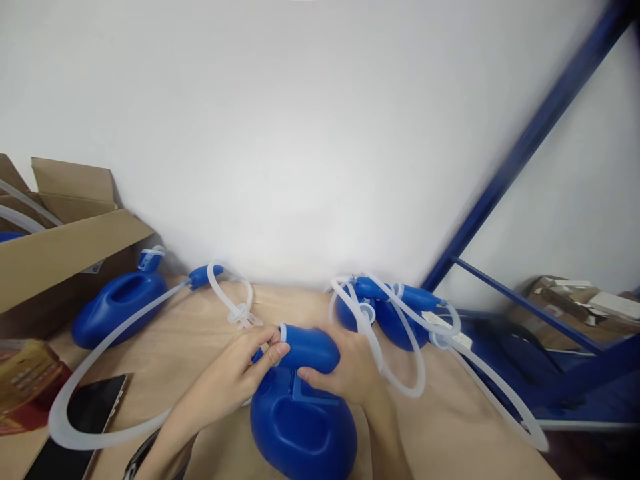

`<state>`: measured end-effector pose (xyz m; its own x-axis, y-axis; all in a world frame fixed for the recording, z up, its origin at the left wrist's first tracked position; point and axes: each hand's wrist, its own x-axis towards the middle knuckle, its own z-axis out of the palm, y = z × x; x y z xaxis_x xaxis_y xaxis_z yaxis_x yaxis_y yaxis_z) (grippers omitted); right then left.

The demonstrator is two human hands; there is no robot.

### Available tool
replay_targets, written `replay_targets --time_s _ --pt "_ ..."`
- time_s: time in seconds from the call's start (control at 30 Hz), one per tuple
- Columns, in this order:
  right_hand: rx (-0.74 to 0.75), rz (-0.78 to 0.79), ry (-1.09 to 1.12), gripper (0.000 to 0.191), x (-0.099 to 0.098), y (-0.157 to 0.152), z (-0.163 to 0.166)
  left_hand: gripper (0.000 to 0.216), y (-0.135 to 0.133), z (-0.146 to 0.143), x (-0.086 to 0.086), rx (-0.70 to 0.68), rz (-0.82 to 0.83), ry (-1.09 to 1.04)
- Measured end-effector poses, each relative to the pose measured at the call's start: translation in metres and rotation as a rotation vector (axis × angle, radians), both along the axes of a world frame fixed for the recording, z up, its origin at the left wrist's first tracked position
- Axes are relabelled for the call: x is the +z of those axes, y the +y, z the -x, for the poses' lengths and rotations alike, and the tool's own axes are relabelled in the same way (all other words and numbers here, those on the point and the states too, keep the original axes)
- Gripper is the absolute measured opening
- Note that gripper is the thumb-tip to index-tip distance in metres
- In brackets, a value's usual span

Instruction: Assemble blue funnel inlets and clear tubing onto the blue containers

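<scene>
A blue plastic bottle (300, 420) with a thick neck lies on the wooden table (465, 427) right in front of me. My right hand (350, 370) wraps around its neck from the right. My left hand (240, 373) pinches the white ring at the neck's mouth, where a clear silicone tube (85, 373) ends. That tube loops away to the left across the table.
Another blue bottle (117, 307) with tubing lies at the left, two more (395, 313) at the back right with coiled tubes. An open cardboard box (55, 247) stands at left. A dark phone (90, 413) and a red packet (25, 380) lie front left. Blue shelf frame (525, 147) at right.
</scene>
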<state>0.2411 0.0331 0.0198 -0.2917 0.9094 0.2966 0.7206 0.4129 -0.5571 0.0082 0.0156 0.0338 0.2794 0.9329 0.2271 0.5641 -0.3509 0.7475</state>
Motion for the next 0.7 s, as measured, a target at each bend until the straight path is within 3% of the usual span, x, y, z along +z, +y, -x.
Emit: replay_targets --time_s 0.17,0.4,0.5,0.63,0.7 --pt "0.144 0.029 0.04 0.056 0.002 -0.005 0.0 0.042 -0.015 0.016 -0.004 -0.034 0.002 0.048" --pt "0.115 0.131 0.149 0.062 -0.002 -0.019 -0.029 0.033 -0.042 0.095 -0.033 -0.038 0.189 0.142" --pt "0.091 0.191 0.173 0.071 -0.003 -0.027 -0.026 0.037 -0.027 0.094 -0.061 0.072 0.154 0.156" --pt "0.023 0.188 0.145 0.081 -0.005 -0.04 -0.007 0.041 -0.001 0.066 -0.114 0.119 0.123 0.14" --pt "-0.021 0.164 0.106 0.083 -0.005 -0.049 0.0 0.041 0.0 0.058 -0.127 0.14 0.081 0.115"
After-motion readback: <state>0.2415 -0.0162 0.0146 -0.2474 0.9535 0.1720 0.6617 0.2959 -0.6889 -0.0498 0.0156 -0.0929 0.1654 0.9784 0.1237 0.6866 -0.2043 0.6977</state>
